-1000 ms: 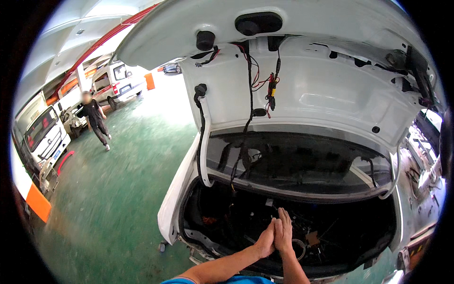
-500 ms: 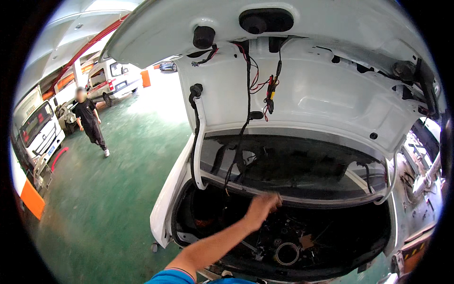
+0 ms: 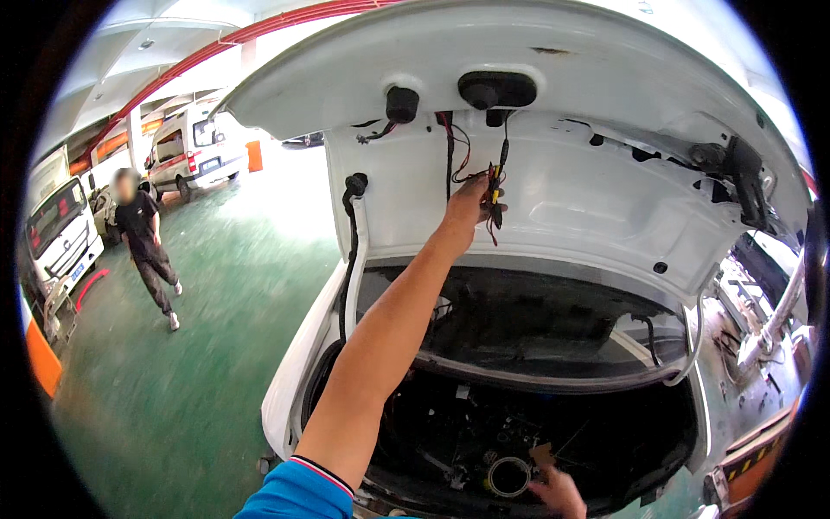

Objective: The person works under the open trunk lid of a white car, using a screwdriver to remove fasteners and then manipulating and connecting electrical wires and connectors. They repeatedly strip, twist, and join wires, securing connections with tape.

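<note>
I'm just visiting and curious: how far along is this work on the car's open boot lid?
Already done, it seems: the white boot lid is raised and its inner trim is off, leaving the loose wires bare. In hand: the left hand reaches up and touches those wires, while the right hand is low in the stripped boot well. Left: the wires hang untidily and the bare metal is uncovered, so plenty likely remains.

Bright daylight; glare at left; fisheye-bent, dark rim.

Two hands (image 3: 471,203), one white tailgate (image 3: 553,104), two vans (image 3: 194,151).
</note>
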A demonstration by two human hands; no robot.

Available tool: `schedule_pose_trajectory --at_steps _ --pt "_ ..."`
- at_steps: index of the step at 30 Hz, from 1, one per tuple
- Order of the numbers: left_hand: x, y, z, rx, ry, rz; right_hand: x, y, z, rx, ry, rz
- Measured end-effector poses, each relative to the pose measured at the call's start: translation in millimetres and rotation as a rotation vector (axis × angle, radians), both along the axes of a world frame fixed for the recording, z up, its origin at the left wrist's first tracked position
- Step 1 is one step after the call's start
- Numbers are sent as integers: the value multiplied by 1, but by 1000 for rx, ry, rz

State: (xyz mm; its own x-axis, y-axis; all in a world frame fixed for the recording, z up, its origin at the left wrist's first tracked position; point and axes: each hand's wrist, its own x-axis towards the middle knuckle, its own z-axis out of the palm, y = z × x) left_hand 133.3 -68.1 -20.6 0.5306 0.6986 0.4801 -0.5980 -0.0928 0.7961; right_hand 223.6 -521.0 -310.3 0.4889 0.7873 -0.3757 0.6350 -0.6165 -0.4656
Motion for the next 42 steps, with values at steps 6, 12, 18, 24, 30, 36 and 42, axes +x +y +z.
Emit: schedule_pose_trajectory --at_steps 6,12,18,24,30,36,42 --pt "-25 -28 -1 66 -68 -340 41 110 143 620 67 35" --pt "-65 -62 4 162 23 -211 30 238 298 1082 247 212" --pt "-86 -62 -2 301 322 5 -5 310 359 1112 729 150" --pt "-124 -71 -19 402 531 310 1 325 343 1231 976 129" --pt "-156 -84 -33 221 466 47 19 312 329 1252 1037 170" --pt "-160 -77 -49 -43 377 -57 -10 292 317 1178 847 462" --pt "-155 -59 -51 106 426 -79 -6 299 295 1062 521 493"
